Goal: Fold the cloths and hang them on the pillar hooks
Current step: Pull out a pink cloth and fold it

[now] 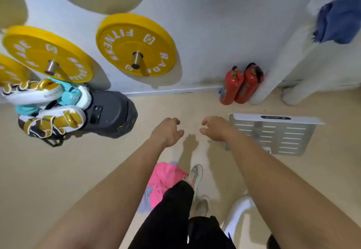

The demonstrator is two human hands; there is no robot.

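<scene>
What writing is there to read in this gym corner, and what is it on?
"FITNESS" and "RAD", cut short: middle yellow plate.
Left yellow plate: white lettering, too blurred.
White pad: brand word, not legible.
Dark label on slotted panel: too small.

Beige floor [58, 170], smooth, meets white wall at far edge.
Crumpled pink cloth [162, 178] heaped near bottom centre, greyish cloth [146, 196] touching its near side.
Grey shoe [195, 174] just beside heap.
Dark grey block [111, 113] at left by wall.
Two red fire extinguishers [240, 86] upright at white pillar [273, 76] base.
White slotted panel [273, 133] flat at right.
</scene>
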